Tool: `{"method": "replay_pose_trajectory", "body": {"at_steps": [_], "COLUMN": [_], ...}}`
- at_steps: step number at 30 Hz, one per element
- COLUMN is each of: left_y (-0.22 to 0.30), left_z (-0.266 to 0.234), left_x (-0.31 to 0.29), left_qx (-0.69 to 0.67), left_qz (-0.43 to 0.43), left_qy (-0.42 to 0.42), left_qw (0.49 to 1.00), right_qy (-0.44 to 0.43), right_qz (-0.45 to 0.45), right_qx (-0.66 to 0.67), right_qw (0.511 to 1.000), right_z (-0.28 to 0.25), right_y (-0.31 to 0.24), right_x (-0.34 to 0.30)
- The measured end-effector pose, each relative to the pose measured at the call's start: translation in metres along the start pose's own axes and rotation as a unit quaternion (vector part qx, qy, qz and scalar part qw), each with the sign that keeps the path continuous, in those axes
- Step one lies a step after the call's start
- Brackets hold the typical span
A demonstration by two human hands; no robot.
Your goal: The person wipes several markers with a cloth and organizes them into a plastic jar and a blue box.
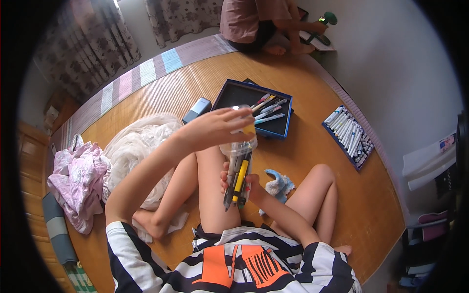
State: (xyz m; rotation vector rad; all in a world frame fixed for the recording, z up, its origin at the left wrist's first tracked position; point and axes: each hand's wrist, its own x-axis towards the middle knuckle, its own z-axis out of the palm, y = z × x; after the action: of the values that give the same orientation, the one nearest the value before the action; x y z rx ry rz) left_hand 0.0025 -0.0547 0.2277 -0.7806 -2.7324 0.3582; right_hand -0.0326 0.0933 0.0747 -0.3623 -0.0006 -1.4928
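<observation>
My left hand (227, 124) curls over the top of a clear plastic cup (239, 146), its fingers bent around the cup's side. Just below, a bundle of several pens and markers (239, 178), one with a bright yellow barrel, stands nearly upright with its lower ends over my lap. My right hand (250, 188) is closed round this bundle. The pens' upper ends meet the cup's clear plastic; I cannot tell how far they reach inside it. Beyond my hands lies a dark blue box lid or tray (234, 95) with several loose pens (268, 110) in it.
At right is a box (359, 163) of white-barrelled markers. A blue-grey case (198, 108) lies beside the tray. White sheer cloth (141, 141) and pink clothing (78, 180) lie at left, a blue-white cloth (278, 184) by my right knee. Another person (244, 24) sits at the far edge.
</observation>
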Motion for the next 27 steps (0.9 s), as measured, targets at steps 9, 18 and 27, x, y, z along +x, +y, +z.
{"method": "replay_pose_trajectory", "body": {"at_steps": [9,18,27], "left_y": [-0.04,-0.009,-0.04], "left_z": [0.031,0.127,0.125], "left_x": [-0.075,-0.17,-0.037], "left_qx": [-0.033,-0.197,-0.648], "left_qz": [-0.377,-0.735,-0.449], "left_qy": [-0.007,-0.181,0.32], "left_qw": [0.926,0.623,0.525], "right_qy": [0.025,0.203,0.28], "right_qz": [0.006,-0.063,-0.069], "right_qx": [0.026,-0.049,-0.179], "right_qw": [0.999,0.976,0.941], "right_z": [0.018,-0.003,-0.042], "right_y": [0.009,-0.029,-0.112], "right_x": [-0.018,-0.013,0.101]}}
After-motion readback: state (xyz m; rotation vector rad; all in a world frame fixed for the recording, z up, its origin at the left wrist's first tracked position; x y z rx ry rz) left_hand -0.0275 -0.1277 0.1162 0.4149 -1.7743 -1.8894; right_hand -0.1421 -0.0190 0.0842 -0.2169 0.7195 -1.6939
